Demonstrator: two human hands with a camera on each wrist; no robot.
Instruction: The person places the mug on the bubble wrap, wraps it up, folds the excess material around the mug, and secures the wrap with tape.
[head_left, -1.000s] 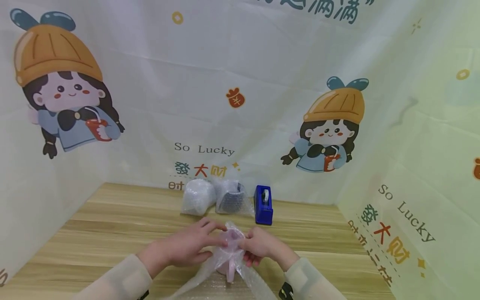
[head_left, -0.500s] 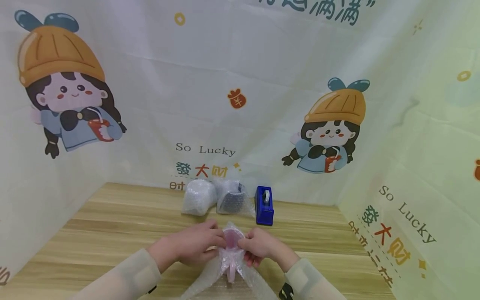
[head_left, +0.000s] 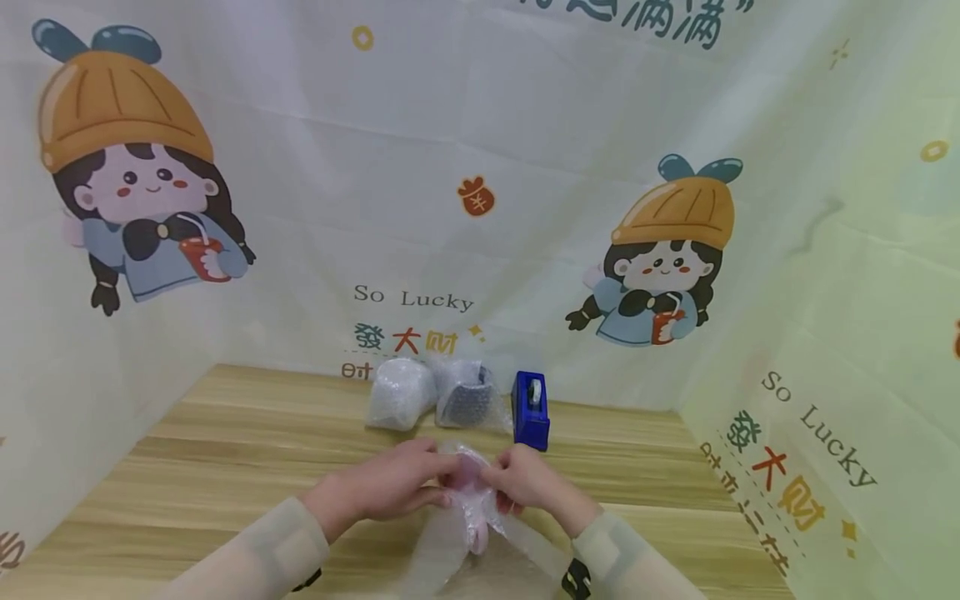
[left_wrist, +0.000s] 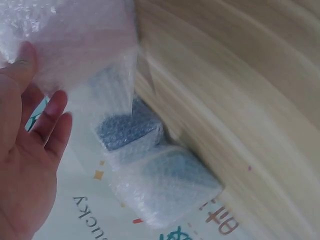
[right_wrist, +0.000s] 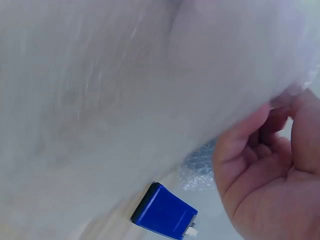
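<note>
A pink mug [head_left: 470, 473] stands partly wrapped in a bubble wrap sheet [head_left: 437, 554] at the table's near middle, its handle [head_left: 477, 538] toward me. From the left, my left hand [head_left: 390, 485] pinches the wrap near the mug's rim. In the left wrist view, the thumb [left_wrist: 26, 57] lies against the plastic and the other fingers curl behind. On the opposite side, my right hand [head_left: 531, 479] pinches the wrap between thumb and index finger. Loose plastic [right_wrist: 120, 95] fills most of the right wrist view and hides the mug there.
Two bubble-wrapped bundles, one whitish [head_left: 402, 396] and one dark inside [head_left: 468, 396], sit at the table's back. A blue tape dispenser [head_left: 531, 412] stands to their right. Printed cloth walls [head_left: 480, 275] enclose the wooden table [head_left: 247, 467] on the back and sides.
The wrap, first lying over the mug's mouth, was drawn back to bare the pink inside, then gathered down around the handle. Both hands stay at the rim; mug and handle shift slightly right.
</note>
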